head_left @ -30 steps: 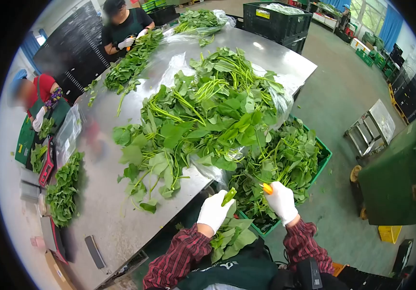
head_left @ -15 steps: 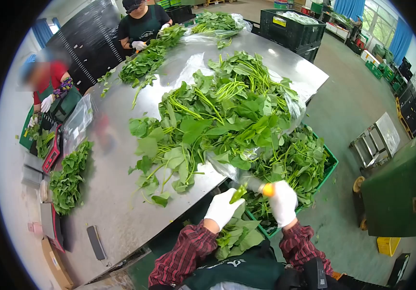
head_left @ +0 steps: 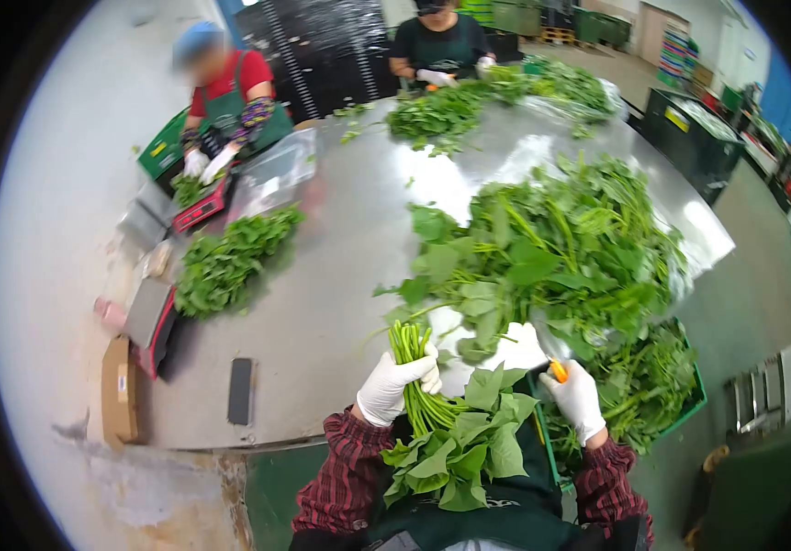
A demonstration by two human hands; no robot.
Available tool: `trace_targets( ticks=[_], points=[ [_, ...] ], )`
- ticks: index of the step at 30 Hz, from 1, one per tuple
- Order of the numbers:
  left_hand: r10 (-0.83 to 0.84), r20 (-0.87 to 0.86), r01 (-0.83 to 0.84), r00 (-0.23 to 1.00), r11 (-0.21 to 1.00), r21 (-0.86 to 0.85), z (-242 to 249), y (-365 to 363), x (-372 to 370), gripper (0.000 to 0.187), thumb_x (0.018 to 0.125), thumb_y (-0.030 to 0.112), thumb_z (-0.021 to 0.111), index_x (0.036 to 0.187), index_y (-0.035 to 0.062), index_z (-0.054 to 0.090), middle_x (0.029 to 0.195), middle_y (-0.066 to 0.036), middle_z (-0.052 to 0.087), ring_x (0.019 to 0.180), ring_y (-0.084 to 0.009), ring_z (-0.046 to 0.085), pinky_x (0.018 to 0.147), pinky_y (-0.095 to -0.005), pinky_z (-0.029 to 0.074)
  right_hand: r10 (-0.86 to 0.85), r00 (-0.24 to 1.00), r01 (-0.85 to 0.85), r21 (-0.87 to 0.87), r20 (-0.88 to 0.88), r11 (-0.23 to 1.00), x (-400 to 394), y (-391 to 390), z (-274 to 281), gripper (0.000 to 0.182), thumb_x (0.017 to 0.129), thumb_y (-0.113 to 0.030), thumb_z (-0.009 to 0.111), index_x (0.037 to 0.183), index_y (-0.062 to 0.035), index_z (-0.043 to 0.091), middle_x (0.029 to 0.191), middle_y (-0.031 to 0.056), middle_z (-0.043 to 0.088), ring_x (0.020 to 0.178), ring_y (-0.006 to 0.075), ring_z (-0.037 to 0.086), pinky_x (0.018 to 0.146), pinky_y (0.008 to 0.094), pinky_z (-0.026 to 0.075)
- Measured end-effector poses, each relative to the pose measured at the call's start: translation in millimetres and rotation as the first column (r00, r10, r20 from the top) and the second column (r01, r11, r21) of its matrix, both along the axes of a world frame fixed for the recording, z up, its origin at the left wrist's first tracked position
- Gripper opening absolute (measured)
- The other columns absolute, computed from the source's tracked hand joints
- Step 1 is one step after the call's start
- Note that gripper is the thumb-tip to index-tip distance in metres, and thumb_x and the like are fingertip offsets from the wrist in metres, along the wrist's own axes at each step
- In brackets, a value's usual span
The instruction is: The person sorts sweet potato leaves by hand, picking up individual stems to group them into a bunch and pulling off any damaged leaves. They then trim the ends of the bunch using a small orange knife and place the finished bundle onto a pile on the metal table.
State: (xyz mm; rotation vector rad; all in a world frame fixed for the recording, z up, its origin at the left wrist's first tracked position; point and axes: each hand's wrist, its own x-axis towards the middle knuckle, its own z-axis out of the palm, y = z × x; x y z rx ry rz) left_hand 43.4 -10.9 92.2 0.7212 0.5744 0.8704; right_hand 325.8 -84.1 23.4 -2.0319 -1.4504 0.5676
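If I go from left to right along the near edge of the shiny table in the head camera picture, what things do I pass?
Cardboard box → black bar → left hand holding the bunch of greens → right hand with the orange-handled knife → green crate.

The person wears thin white disposable gloves on the left hand (head_left: 393,389) and the right hand (head_left: 578,398), long sleeves of dark red and black plaid flannel bunched at the wrists, and a dark green apron bearing faint pale lettering across the chest.
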Motion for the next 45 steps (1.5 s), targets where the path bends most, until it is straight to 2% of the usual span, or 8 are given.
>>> trace_targets(
  ticks=[6,10,13,16,26,30,39,45],
  points=[
    [0.127,-0.101,-0.119,0.987,0.990,0.081,38,-11,-76,0.013,0.083,0.007,0.061,0.094,0.0022,0.056,0.072,-0.003,0.050,0.056,-0.0113,0.047,0.057,-0.0280,0.040,0.352,0.934,-0.356,-0.082,-0.067,0.931,-119,90,36,0.037,0.075,-0.031,0.070,0.079,0.0023,0.055,0.073,0.0203,0.059,0.066,0.0346,0.060,0.061,0.0415,0.048],
    [0.250,-0.267,-0.246,0.931,0.968,0.051,53,-26,-93,0.021,0.081,0.004,0.060,0.101,-0.0001,0.057,0.075,-0.002,0.051,0.060,-0.0104,0.048,0.059,-0.0271,0.041,0.346,0.804,-0.525,0.305,0.484,0.795,-163,137,10,0.031,0.071,-0.023,0.070,0.085,-0.0001,0.056,0.077,0.0152,0.056,0.075,0.0308,0.056,0.065,0.0386,0.045],
    [0.306,-0.322,-0.298,0.896,0.951,0.076,43,-26,-105,0.023,0.080,0.004,0.061,0.102,-0.0014,0.057,0.076,-0.002,0.054,0.062,-0.0098,0.051,0.060,-0.0251,0.042,0.644,0.748,-0.604,0.565,0.159,0.562,-192,113,64,0.016,0.075,-0.007,0.060,0.091,-0.0059,0.059,0.079,0.0111,0.057,0.074,0.0292,0.056,0.064,0.0385,0.045],
    [0.297,-0.368,-0.289,0.881,0.954,0.079,16,-24,-107,0.019,0.077,0.004,0.062,0.095,-0.0016,0.060,0.075,-0.003,0.058,0.063,-0.0104,0.054,0.060,-0.0237,0.045,0.710,0.598,-0.745,0.584,0.371,0.322,-211,81,101,0.024,0.073,-0.010,0.059,0.096,-0.0038,0.054,0.074,0.0095,0.051,0.069,0.0251,0.054,0.060,0.0350,0.044],
    [0.224,-0.418,-0.183,0.880,0.974,0.135,3,-21,-84,0.026,0.077,0.002,0.064,0.101,-0.0035,0.059,0.082,-0.003,0.061,0.071,-0.0108,0.057,0.066,-0.0242,0.046,0.525,0.577,-0.817,0.445,0.626,0.367,-204,72,86,0.019,0.070,-0.004,0.056,0.088,-0.0023,0.050,0.067,0.0081,0.046,0.060,0.0250,0.051,0.052,0.0343,0.042],
    [0.219,-0.430,-0.203,0.876,0.976,0.082,21,-26,-84,0.021,0.080,0.004,0.063,0.099,-0.0043,0.060,0.075,-0.002,0.057,0.063,-0.0084,0.052,0.058,-0.0237,0.041,0.429,0.894,-0.415,0.594,0.127,0.689,-188,85,85,0.018,0.073,-0.008,0.068,0.081,-0.0042,0.052,0.069,0.0107,0.053,0.057,0.0273,0.054,0.050,0.0364,0.043],
    [0.221,-0.510,-0.162,0.832,0.974,0.159,22,-30,-70,0.016,0.079,0.005,0.061,0.095,0.0019,0.060,0.077,0.002,0.057,0.065,-0.0056,0.051,0.061,-0.0212,0.042,0.590,0.793,-0.501,0.389,-0.152,0.773,-199,59,100,0.030,0.075,-0.010,0.066,0.104,-0.0035,0.059,0.075,0.0111,0.063,0.065,0.0270,0.062,0.057,0.0349,0.050],
    [0.228,-0.558,-0.134,0.798,0.970,0.205,16,-32,-60,0.016,0.079,0.006,0.063,0.093,-0.0007,0.061,0.081,-0.001,0.061,0.071,-0.0077,0.055,0.066,-0.0230,0.045,0.701,0.696,-0.709,0.313,0.158,0.633,-179,73,102,0.024,0.077,-0.014,0.065,0.099,-0.0034,0.062,0.067,0.0118,0.062,0.054,0.0230,0.061,0.050,0.0327,0.048]
  ],
)
